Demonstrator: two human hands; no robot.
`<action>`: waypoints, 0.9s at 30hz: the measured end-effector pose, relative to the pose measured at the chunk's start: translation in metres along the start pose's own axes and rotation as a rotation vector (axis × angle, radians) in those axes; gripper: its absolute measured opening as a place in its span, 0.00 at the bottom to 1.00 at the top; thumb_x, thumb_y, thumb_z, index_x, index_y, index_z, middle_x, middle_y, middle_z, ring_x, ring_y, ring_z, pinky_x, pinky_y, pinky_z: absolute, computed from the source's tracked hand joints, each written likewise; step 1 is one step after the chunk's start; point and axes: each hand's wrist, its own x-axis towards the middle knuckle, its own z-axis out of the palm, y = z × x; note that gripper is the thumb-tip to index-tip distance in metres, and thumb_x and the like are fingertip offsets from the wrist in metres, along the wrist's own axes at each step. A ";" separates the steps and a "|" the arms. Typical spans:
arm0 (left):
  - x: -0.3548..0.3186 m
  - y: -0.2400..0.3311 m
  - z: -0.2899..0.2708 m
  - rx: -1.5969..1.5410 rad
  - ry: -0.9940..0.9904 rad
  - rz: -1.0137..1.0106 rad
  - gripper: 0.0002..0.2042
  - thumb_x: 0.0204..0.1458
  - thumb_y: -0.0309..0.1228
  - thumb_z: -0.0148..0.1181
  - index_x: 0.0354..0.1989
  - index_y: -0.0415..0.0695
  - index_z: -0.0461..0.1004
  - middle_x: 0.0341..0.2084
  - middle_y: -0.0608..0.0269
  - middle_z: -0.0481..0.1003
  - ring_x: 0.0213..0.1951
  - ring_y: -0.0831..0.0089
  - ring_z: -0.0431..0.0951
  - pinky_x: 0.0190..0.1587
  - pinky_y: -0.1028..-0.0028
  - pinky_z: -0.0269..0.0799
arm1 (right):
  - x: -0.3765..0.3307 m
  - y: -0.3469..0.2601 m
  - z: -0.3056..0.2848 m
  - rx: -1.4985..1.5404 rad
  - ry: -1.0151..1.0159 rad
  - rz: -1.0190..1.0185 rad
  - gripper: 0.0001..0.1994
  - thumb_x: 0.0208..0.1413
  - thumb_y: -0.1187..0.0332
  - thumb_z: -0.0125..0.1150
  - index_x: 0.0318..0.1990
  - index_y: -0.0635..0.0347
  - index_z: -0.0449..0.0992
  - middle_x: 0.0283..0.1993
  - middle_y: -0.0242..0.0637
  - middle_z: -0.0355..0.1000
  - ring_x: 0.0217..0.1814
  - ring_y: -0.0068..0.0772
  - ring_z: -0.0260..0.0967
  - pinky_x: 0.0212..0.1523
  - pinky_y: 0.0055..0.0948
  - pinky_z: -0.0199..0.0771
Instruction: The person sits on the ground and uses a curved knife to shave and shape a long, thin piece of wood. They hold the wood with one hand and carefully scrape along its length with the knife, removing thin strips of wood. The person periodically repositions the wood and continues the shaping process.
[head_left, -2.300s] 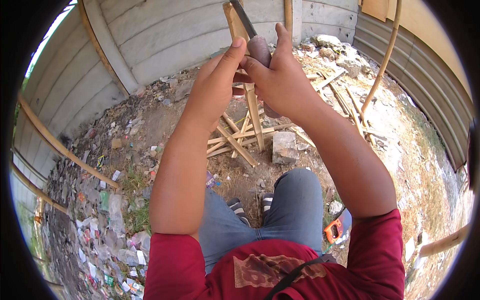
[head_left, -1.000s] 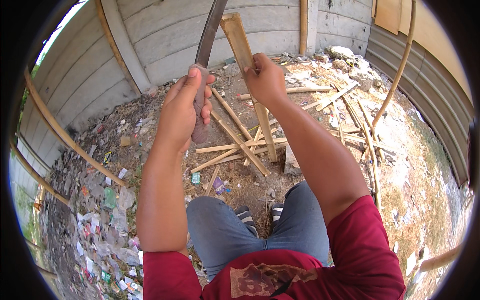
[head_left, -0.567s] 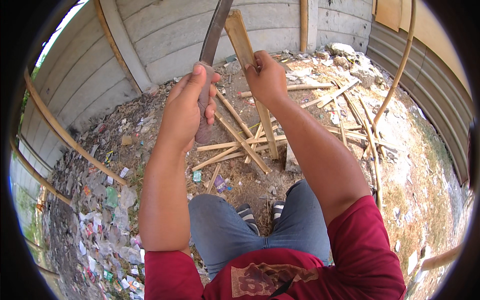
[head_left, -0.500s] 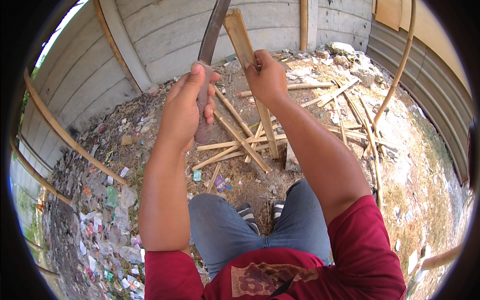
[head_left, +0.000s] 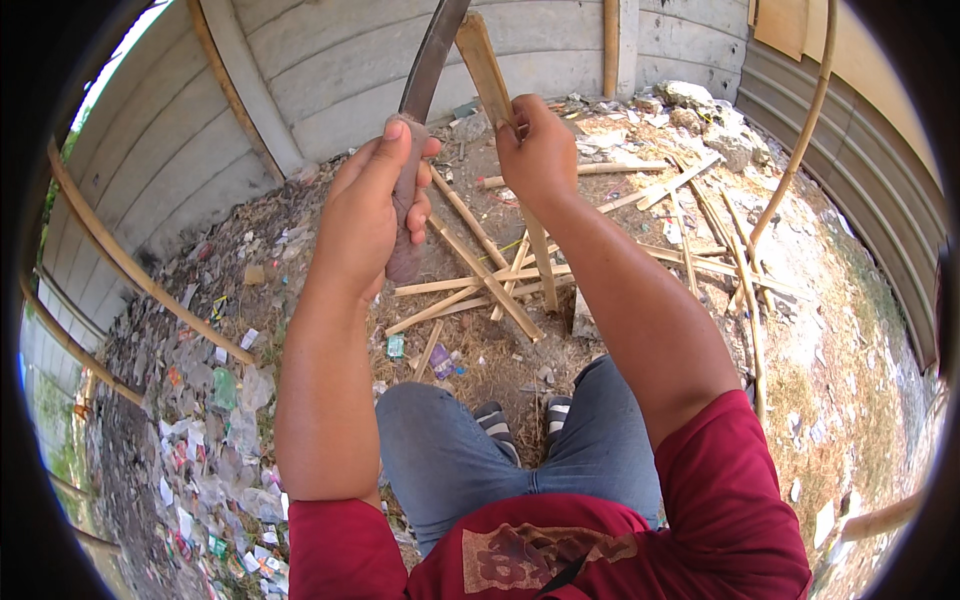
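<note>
My left hand [head_left: 365,205] is wrapped round the grey-brown handle of a machete [head_left: 431,68], whose dark, slightly curved blade points up and away past the top of the picture. Just to its right, my right hand [head_left: 541,152] grips a split bamboo strip [head_left: 484,68] near its middle. The strip stands steeply, its upper end close beside the blade; whether the two touch I cannot tell. Its lower end reaches down near the ground. Beneath my hands, several cut bamboo strips [head_left: 488,282] lie crossed over each other.
More bamboo strips [head_left: 735,250] lie to the right. Scattered litter [head_left: 215,440] covers the ground on the left. A grey panel wall [head_left: 400,60] closes off the far side, with broken concrete [head_left: 690,97] at its foot. A tall bent pole [head_left: 800,140] rises on the right.
The bamboo strip and my right hand have shifted slightly right, and the strip stands a little more turned. The machete has moved a touch to the right. Both grips stay the same.
</note>
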 end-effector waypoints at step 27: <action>-0.002 0.010 -0.005 0.155 0.052 -0.025 0.27 0.65 0.52 0.50 0.50 0.34 0.72 0.26 0.70 0.66 0.19 0.84 0.63 0.21 0.81 0.58 | -0.076 0.126 -0.127 -0.211 -0.055 0.004 0.27 0.56 0.63 0.66 0.62 0.59 0.66 0.59 0.50 0.67 0.56 0.49 0.69 0.57 0.45 0.70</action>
